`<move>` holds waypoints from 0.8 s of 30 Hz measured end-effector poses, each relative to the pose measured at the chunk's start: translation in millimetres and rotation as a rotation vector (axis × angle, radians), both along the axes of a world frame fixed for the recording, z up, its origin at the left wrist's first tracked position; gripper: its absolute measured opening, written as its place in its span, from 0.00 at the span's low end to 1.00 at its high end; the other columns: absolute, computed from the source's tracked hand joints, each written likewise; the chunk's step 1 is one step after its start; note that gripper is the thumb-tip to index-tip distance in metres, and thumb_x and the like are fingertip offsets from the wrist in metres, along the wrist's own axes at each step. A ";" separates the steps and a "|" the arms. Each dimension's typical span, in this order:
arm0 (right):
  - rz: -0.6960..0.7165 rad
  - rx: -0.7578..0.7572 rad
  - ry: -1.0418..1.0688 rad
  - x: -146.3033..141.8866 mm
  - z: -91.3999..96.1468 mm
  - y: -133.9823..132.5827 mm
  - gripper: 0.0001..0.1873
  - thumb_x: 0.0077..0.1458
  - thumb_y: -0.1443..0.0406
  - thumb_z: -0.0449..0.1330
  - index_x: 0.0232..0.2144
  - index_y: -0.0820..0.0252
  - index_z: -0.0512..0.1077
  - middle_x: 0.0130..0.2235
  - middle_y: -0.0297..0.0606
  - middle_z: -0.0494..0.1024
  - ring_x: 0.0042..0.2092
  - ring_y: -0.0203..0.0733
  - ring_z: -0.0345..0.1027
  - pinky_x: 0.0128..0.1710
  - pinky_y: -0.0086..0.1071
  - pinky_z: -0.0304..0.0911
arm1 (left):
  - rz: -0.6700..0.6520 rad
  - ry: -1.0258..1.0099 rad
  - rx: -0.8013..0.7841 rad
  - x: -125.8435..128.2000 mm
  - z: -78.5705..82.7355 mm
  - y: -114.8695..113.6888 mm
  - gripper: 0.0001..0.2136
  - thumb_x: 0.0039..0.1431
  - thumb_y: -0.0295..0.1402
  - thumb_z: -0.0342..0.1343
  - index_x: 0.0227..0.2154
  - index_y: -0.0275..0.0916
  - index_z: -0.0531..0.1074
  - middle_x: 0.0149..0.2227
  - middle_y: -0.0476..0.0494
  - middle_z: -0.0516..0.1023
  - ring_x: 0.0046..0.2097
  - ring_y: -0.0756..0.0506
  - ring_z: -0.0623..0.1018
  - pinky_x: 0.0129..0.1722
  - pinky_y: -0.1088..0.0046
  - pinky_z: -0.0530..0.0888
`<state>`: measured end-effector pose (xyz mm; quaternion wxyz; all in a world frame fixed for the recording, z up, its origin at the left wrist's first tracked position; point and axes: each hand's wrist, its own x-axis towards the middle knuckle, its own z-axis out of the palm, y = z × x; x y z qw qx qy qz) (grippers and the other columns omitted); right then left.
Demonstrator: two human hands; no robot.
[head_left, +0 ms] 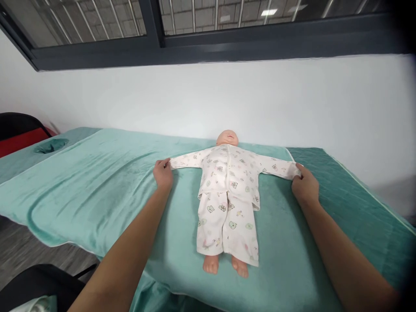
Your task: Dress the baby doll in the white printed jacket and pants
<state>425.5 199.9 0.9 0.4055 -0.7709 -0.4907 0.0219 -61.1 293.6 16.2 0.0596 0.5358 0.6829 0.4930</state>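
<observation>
A baby doll point(227, 138) lies on its back, its head toward the wall and its bare feet toward me. It wears a white pyjama top point(229, 171) and matching pyjama trousers point(227, 225), both printed with small animals. My left hand point(163, 174) is closed on the cuff of the sleeve at the left. At the right, my right hand point(305, 184) pinches the end of the other sleeve. Both sleeves are stretched out sideways. The doll's own hands do not show.
A light green sheet point(97, 173) covers the massage bed, with a face hole point(51, 146) at the far left. Behind is a white wall point(195, 99) below a dark window frame point(227, 47). Black chairs point(39, 286) stand at the left.
</observation>
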 end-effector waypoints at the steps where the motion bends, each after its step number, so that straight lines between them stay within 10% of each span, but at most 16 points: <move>1: -0.011 -0.006 -0.006 0.0 -0.7 0.4 0.30 0.57 0.69 0.47 0.61 0.71 0.67 0.60 0.55 0.70 0.58 0.49 0.64 0.58 0.36 0.56 | 0.002 0.004 -0.009 0.3 -0.3 0.3 0.16 0.61 0.30 0.47 0.44 0.38 0.78 0.44 0.42 0.76 0.45 0.44 0.76 0.50 0.69 0.71; 17: -0.079 0.132 -0.082 4.5 -10.4 2.9 0.16 0.55 0.64 0.54 0.41 0.68 0.77 0.51 0.59 0.72 0.54 0.50 0.63 0.54 0.41 0.56 | 0.010 0.048 -0.081 8.9 1.2 -1.7 0.14 0.53 0.24 0.51 0.38 0.39 0.79 0.42 0.42 0.72 0.41 0.44 0.75 0.47 0.66 0.70; 24: 0.073 0.231 -0.139 -56.4 -1.6 -58.9 0.15 0.57 0.63 0.57 0.46 0.62 0.73 0.56 0.52 0.70 0.60 0.49 0.62 0.60 0.45 0.57 | 0.025 -0.019 0.009 16.2 9.8 -18.4 0.16 0.52 0.20 0.47 0.38 0.37 0.76 0.46 0.39 0.70 0.46 0.43 0.73 0.51 0.64 0.70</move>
